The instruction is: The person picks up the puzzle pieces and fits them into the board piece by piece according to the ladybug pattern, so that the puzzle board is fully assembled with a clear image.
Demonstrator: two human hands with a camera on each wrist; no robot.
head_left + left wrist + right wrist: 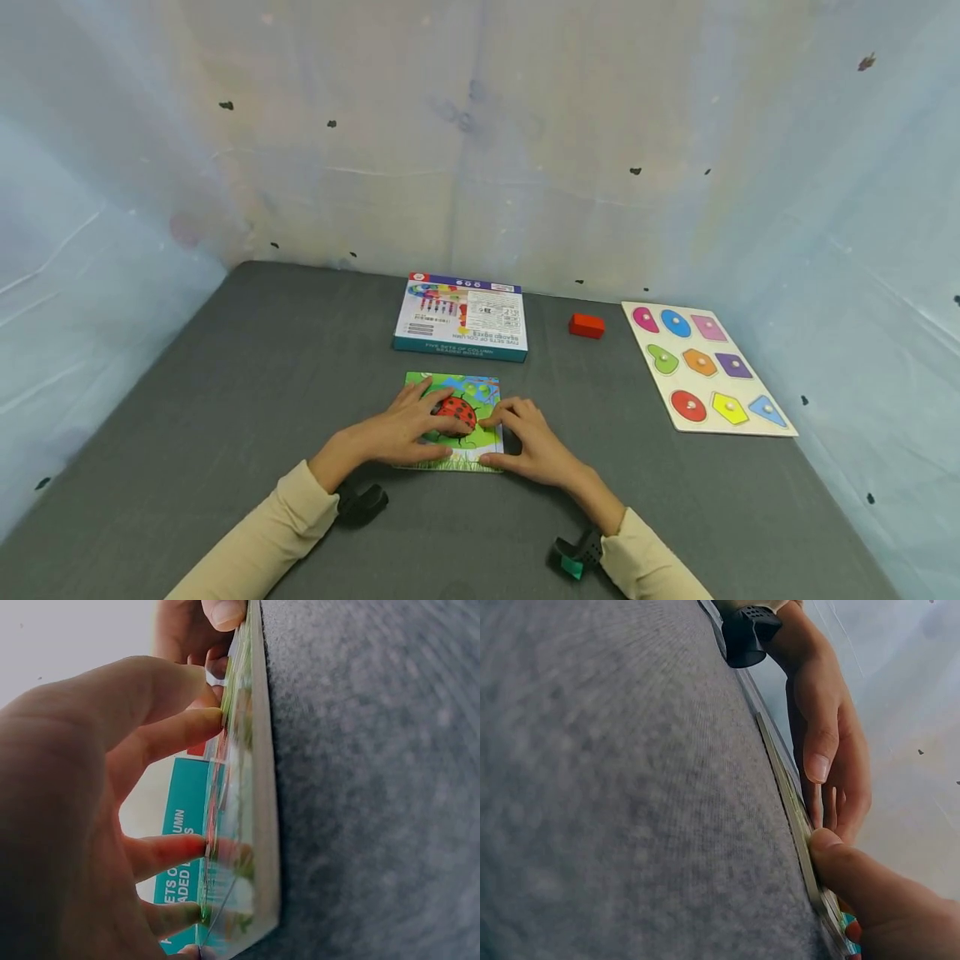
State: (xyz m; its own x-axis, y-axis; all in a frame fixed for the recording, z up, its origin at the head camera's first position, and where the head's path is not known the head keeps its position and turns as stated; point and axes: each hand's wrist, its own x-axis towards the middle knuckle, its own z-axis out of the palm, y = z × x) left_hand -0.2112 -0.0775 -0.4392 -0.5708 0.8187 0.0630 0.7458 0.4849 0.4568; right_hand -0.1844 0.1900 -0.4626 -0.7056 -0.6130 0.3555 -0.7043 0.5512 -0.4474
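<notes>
A thin square ladybug picture puzzle (472, 464) lies flat on the dark table, with a red spotted ladybug (457, 407) on a green ground. Across its left half my left hand (408, 433) spreads its fingers, their tips touching the picture. My right hand (534, 442) is at the right edge, thumb on the lower right corner and index fingertip on the picture. The left wrist view shows the puzzle's pale edge (264, 825) low on the cloth, under the left fingertips. In the right wrist view, the right thumb (832, 851) presses at the puzzle's edge.
Behind the puzzle lies a flat beaded-boxes carton (461, 321) with a teal side. A small red block (587, 325) sits right of it. Farther right is a white shape-peg board (705, 371) with coloured pieces. Pale sheeting (480, 150) hangs behind the table.
</notes>
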